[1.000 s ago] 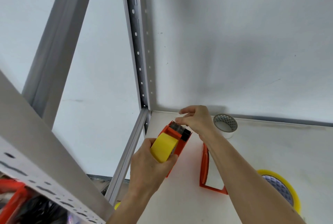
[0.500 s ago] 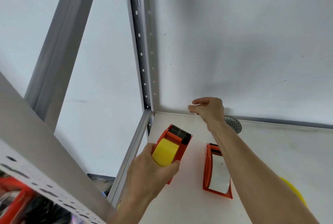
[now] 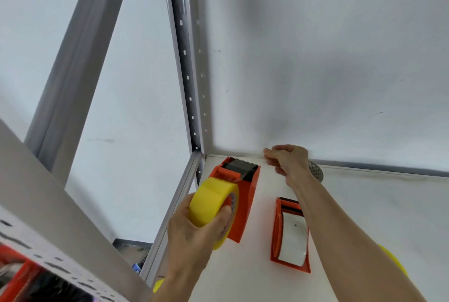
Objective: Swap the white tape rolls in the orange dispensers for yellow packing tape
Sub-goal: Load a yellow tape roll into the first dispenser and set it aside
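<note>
Gripping a yellow tape roll [image 3: 211, 202] seated in 1 orange dispenser [image 3: 243, 201], the left hand [image 3: 194, 233] wraps its rim. Just right of that dispenser, a second dispenser [image 3: 290, 233] lies flat with white tape [image 3: 292, 238] loaded. Beyond it, the right hand [image 3: 290, 162] pinches narrowly at the wall edge; what it holds cannot be told. Light and stiff, the roll seems best held by its edges, clear of the serrated blade.

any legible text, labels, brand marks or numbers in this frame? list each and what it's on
None legible.
Yellow tape roll in the left hand: dark pattern on its inner core, too blurred to tell whether it is print.
Both orange dispensers: no visible marking.
Dark object below the shelf: a small blue patch, too small to read.
Right hand: nothing readable near it.
</note>
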